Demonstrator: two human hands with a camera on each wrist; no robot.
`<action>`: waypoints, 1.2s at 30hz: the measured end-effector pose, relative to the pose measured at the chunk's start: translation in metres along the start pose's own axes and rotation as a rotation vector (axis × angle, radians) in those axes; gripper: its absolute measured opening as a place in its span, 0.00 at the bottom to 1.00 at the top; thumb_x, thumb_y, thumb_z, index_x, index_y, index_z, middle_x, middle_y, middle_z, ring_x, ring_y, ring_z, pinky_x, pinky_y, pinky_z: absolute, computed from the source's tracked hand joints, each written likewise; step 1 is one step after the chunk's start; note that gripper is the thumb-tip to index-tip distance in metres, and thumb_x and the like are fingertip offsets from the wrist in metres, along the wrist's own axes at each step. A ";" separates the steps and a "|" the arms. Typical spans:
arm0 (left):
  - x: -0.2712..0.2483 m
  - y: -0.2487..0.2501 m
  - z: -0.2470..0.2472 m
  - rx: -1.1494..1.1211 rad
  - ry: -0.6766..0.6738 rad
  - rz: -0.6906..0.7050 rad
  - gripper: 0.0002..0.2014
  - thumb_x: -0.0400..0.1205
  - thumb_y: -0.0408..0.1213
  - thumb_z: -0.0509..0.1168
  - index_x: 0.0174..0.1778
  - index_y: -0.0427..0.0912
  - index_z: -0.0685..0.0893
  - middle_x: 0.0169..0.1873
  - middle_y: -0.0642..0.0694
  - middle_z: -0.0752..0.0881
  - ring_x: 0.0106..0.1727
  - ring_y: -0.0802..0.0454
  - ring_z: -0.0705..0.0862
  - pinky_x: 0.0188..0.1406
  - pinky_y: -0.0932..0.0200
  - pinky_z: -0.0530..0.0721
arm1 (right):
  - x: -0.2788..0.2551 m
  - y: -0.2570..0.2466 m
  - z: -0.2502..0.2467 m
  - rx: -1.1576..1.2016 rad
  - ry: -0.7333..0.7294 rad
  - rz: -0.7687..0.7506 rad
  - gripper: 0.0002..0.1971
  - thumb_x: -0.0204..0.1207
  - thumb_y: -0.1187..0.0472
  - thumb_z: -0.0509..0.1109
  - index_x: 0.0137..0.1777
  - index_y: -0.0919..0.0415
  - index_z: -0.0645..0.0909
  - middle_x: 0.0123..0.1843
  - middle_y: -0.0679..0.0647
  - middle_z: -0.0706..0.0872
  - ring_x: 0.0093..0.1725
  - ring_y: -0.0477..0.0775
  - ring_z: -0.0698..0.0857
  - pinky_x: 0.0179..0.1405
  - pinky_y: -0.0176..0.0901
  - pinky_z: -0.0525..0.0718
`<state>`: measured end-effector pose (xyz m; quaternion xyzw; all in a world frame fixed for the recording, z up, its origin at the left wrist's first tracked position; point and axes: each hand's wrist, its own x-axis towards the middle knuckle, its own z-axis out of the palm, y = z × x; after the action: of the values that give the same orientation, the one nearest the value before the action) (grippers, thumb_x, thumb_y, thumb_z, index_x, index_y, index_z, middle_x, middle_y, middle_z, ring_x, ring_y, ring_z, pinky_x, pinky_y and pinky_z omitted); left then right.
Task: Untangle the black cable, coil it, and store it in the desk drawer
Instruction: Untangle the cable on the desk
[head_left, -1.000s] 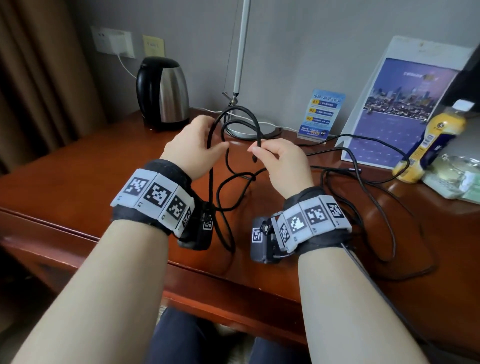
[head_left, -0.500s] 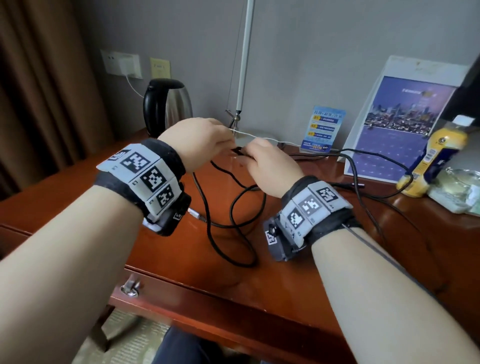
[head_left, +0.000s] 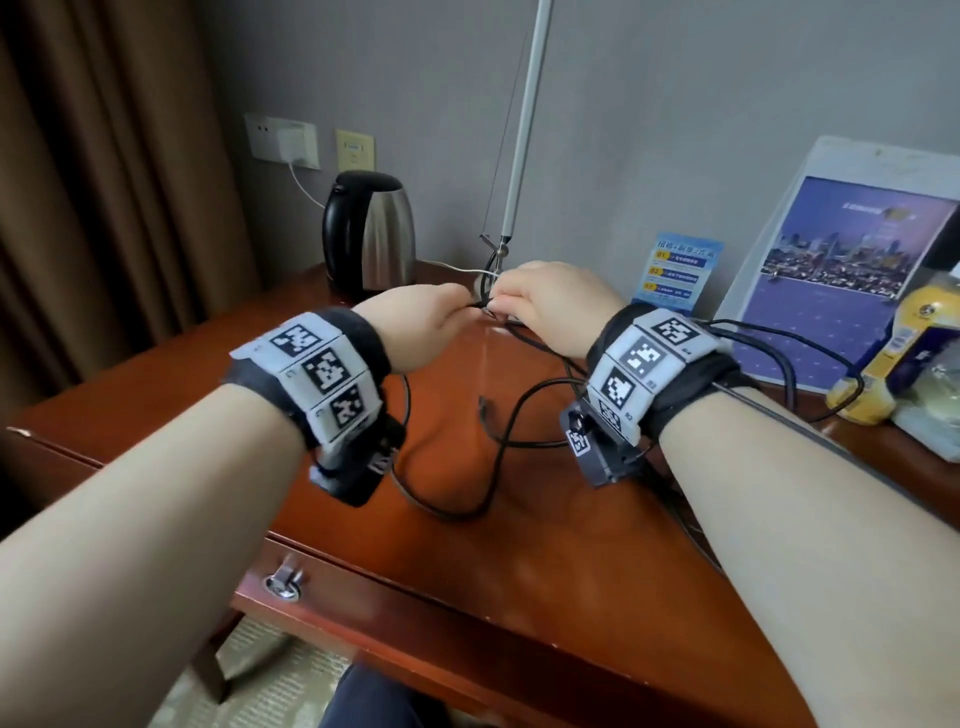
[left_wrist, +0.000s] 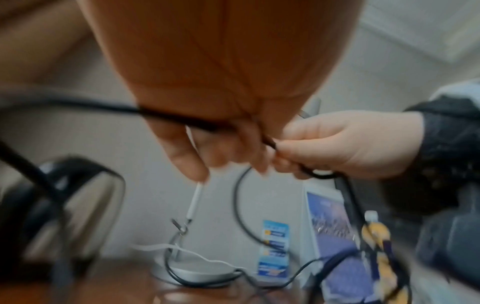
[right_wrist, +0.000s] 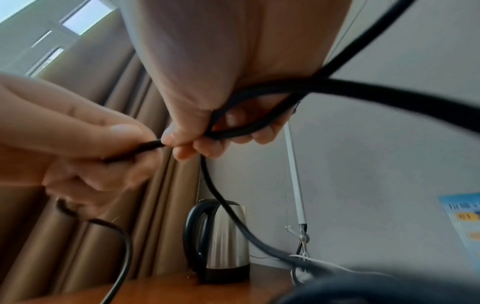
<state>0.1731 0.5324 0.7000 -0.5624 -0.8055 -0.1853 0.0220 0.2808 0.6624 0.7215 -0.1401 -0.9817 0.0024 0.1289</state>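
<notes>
The black cable (head_left: 498, 462) lies in loose loops on the wooden desk (head_left: 545, 571), and its plug end (head_left: 483, 408) rests between my forearms. Both hands are raised over the back of the desk, close together. My left hand (head_left: 447, 317) pinches a strand of the cable (left_wrist: 182, 121) with curled fingers. My right hand (head_left: 524, 301) grips a small loop of the cable (right_wrist: 233, 131) in its curled fingers. More strands (head_left: 779, 364) trail right, past the right wrist. The desk drawer (head_left: 395, 613) with its metal pull (head_left: 283, 582) is shut at the desk's front.
A steel kettle (head_left: 371, 234) stands at the back left. A desk lamp's pole (head_left: 522, 156) rises behind my hands, with a thin white wire (head_left: 452, 267) at its base. A blue card (head_left: 675, 273), a purple folder (head_left: 831, 280) and a yellow bottle (head_left: 883, 353) stand at the right.
Both hands have moved away from me toward the lamp base and come closer together, carrying the pinched cable with them. The upright loop they held has gone slack onto the desk.
</notes>
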 end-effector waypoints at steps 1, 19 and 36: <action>0.003 0.004 0.002 -0.007 0.030 0.013 0.16 0.87 0.43 0.51 0.60 0.36 0.77 0.50 0.39 0.82 0.55 0.42 0.79 0.47 0.61 0.69 | -0.001 0.001 -0.002 0.000 -0.005 0.001 0.13 0.83 0.52 0.56 0.52 0.54 0.82 0.49 0.51 0.79 0.53 0.52 0.77 0.46 0.39 0.65; 0.016 0.000 0.013 -0.310 0.217 -0.056 0.12 0.87 0.37 0.53 0.49 0.33 0.78 0.39 0.39 0.77 0.42 0.46 0.74 0.40 0.60 0.67 | -0.025 0.036 -0.012 0.028 0.008 0.116 0.14 0.85 0.64 0.53 0.56 0.62 0.81 0.52 0.58 0.77 0.56 0.59 0.77 0.39 0.40 0.63; 0.022 -0.007 0.013 -0.453 0.476 -0.263 0.21 0.87 0.47 0.52 0.46 0.32 0.79 0.40 0.38 0.79 0.44 0.48 0.75 0.44 0.58 0.68 | -0.048 0.067 -0.006 0.142 0.075 0.290 0.14 0.86 0.59 0.50 0.42 0.56 0.73 0.42 0.56 0.80 0.45 0.58 0.77 0.47 0.47 0.72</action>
<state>0.1611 0.5544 0.6915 -0.3856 -0.7818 -0.4864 0.0601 0.3452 0.7129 0.7123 -0.2709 -0.9430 0.0854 0.1731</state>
